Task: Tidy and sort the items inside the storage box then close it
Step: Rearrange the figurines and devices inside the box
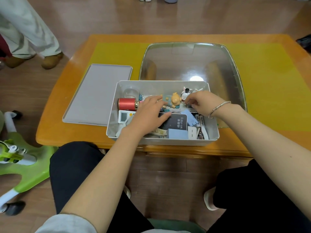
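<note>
We see the storage box (212,130) at the near edge of the counter (58,128), lid off; the grey lid (96,96) lies flat just beside the box's left wall, toward the left edge of the counter. Beyond the box a clear tray (232,64) sits on a yellow mat (269,81).

Both hands are inside the box. The left hand (148,115) lies palm down over the middle, fingers (156,100) straight and released, holding nothing we can see; it hides whatever is under it. The right hand (203,102) sits at the far right part of the box, fingers curled down around a small object that is almost fully hidden; we cannot tell what it is or whether it is truly grasped. A bracelet (218,107) is on that wrist.

Contents visible: a red cylinder (127,104) at the left wall, a clear cup (130,92) in the far left corner, a white device with a screen (123,116) partly covered by the left hand, a pig figure (175,100) between the hands, a rabbit-eared figure (186,93) at the far wall, a dark Wi-Fi device (176,123), blue blocks (177,133) near the front wall, and black markers (201,121) to the right. Small items at the front right corner are too cluttered to make out.
</note>
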The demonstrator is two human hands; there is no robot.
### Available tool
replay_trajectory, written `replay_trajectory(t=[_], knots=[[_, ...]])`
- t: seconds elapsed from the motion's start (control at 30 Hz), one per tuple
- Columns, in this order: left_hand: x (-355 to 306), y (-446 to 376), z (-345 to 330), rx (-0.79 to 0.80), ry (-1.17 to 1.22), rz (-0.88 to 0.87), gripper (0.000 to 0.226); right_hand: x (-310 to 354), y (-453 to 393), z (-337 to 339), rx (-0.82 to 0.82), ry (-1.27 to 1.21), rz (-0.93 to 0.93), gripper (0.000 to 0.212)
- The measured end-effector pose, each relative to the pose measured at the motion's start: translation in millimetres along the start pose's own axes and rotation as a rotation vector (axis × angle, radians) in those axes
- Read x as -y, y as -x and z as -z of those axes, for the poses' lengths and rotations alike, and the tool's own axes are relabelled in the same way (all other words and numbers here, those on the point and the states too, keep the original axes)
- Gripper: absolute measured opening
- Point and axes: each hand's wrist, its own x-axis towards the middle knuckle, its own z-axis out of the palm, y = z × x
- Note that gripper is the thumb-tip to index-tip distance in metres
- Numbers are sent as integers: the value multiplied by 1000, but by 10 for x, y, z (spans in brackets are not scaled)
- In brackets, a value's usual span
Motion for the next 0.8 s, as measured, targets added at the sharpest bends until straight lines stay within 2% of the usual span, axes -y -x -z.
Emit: replay_trajectory(t=[0.1,0.23,0.4,0.67,0.8], knots=[[169,200,133,-100,1,85,44,95,31,-14,22,-16,22,31],[440,486,227,-250,-87,262,45,229,58,-90,62,-59,-17,35],[524,580,206,-321,24,455,62,418,47,-172,19,-41,45,42],[589,595,161,-362,107,497,59,678,-51,-259,24,-123,107,40],[600,598,147,-370,128,515,66,820,-126,-282,1,-92,158,30]])
